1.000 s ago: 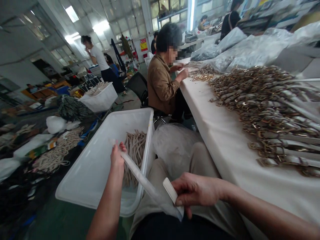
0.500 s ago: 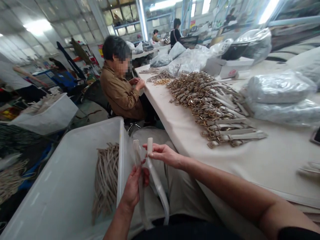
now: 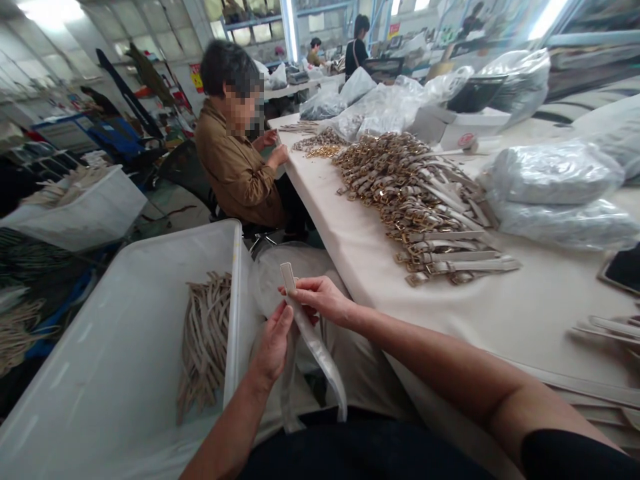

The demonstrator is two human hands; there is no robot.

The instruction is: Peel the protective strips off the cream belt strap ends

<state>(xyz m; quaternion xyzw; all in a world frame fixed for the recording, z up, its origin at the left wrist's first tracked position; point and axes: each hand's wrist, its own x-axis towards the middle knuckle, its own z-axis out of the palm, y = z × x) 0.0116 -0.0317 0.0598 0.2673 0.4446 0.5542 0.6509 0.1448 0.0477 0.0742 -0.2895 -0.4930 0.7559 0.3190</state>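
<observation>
Over my lap, my left hand (image 3: 274, 341) and my right hand (image 3: 323, 300) meet at the upper ends of pale straps. A light beige strap (image 3: 320, 353) is pinched near its end between my right thumb and fingers, and its length curves down to my lap. My left hand is closed on a second strap (image 3: 289, 393), which hangs below it. The two strap ends lie together, one in front of the other, so the rear end is mostly covered. Several of my left fingers are hidden behind the straps.
At my left stands a white plastic bin (image 3: 234, 267) holding a bundle of straps (image 3: 205, 340). A heap of buckled straps (image 3: 400, 193) covers part of the table (image 3: 360, 253) on my right, near plastic-wrapped packs (image 3: 560, 173). A co-worker (image 3: 240, 147) sits at the table's far left edge.
The two strap ends, held apart side by side before, have come together. My hands have drawn close to each other, and the view has shifted slightly.
</observation>
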